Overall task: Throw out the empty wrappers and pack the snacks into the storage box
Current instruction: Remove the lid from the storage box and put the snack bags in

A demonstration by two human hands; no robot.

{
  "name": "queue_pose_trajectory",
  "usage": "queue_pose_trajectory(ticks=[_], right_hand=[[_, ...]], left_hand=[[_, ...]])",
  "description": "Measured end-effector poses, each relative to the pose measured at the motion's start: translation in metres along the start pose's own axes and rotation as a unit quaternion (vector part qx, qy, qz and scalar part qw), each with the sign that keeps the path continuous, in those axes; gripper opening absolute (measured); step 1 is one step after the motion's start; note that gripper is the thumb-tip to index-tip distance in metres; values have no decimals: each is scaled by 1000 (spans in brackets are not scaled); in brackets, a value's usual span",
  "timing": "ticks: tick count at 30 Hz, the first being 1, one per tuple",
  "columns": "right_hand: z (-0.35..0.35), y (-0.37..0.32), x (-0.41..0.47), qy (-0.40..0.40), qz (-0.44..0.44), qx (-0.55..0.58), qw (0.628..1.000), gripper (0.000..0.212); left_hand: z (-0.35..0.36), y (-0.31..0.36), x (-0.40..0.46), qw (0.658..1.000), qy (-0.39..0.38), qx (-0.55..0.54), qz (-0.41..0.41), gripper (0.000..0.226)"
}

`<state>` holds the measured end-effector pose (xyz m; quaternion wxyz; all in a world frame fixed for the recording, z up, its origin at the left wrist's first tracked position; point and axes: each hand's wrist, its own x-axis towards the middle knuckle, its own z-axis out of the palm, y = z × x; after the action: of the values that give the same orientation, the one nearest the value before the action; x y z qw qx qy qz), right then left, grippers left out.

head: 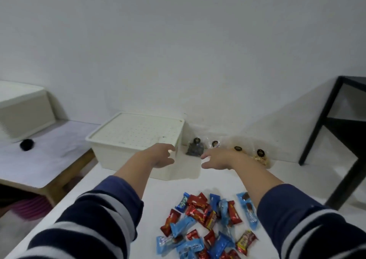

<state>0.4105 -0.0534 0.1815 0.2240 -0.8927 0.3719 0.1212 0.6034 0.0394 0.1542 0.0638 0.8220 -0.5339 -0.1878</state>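
Two bare hands reach forward over the white table (pixel 111 181), both arms in navy sleeves with grey stripes. Around mid-frame, the left hand (pixel 161 155) hangs in front of the cream storage box (pixel 136 139), fingers loosely spread and holding nothing; whether it touches the box I cannot tell. The lid is on. The right hand (pixel 216 158) is likewise relaxed and empty, near four clear snack bags (pixel 259 157) lined along the wall. At lower centre lies a heap of red and blue wrapped snacks (pixel 208 225). A black shelf frame (pixel 324 118) stands at right.
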Motion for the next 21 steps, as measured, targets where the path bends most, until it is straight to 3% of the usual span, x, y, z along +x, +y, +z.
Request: queue_pose_trajectory(ticks=[7,12,21], right_hand=[[-2,-61,70,39,5,18,999,50],[-7,-86,152,50,62,45,996,52],[3,-91,257,56,174,99,978,79]], left_hand=[[-47,-107,19,998,43,-12,-52,62],[-79,-192,82,997,48,19,-58,61],[-94,-299,186,993,32,73,-89,75]])
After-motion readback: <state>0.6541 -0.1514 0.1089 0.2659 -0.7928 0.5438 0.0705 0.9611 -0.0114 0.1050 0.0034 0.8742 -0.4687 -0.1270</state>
